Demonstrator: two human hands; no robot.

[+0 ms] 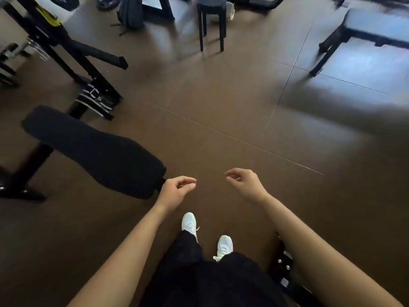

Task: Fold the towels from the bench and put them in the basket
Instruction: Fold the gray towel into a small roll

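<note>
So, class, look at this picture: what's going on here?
A person in white shoes stands on a gym floor. The left hand and right hand are held out in front, fingers loosely curled, holding nothing. A black bench stands to the person's left, its end close to the left hand. No towel or basket is in view.

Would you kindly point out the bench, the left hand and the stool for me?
bench (95,149): head view, middle of the pad.
left hand (176,190): head view, middle of the hand.
stool (211,9): head view, seat edge.
</note>
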